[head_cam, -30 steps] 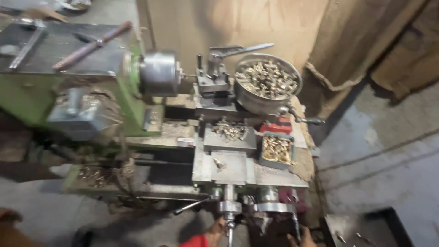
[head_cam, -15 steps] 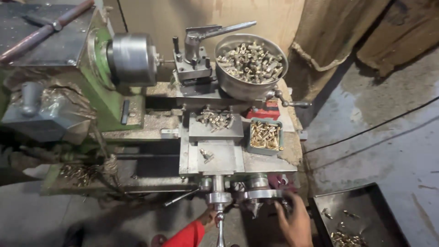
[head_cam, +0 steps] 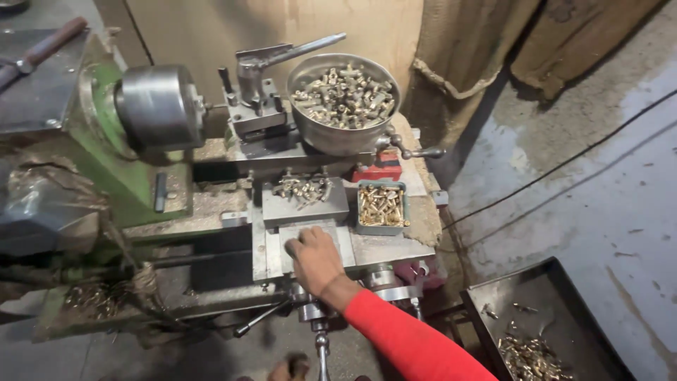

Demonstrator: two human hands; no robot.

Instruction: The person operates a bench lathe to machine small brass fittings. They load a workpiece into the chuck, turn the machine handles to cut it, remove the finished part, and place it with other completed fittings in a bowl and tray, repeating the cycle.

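Observation:
My right hand [head_cam: 315, 259], in a red sleeve, rests knuckles-up on the flat steel plate of a small lathe's cross slide [head_cam: 384, 248]. Its fingers are curled down onto the plate, and anything under them is hidden. Just beyond it lie a loose heap of small brass parts [head_cam: 302, 188] and a small green tray of brass pieces [head_cam: 381, 206]. At the bottom edge, the fingers of my left hand [head_cam: 288, 368] wrap a dark knob on the crank handle [head_cam: 321, 344]. Only part of that hand shows.
A steel bowl [head_cam: 343, 135] of metal fittings sits behind the slide, beside the tool post and its lever [head_cam: 262, 99]. The chuck [head_cam: 156, 107] and green headstock [head_cam: 121, 169] are at left. A black floor tray [head_cam: 546, 324] with brass swarf is at lower right. A cable [head_cam: 564, 164] crosses the floor.
The view has tilted and closed in on the slide. My right hand moved up from the handwheels at the front onto the cross slide plate. My left hand stays at the crank.

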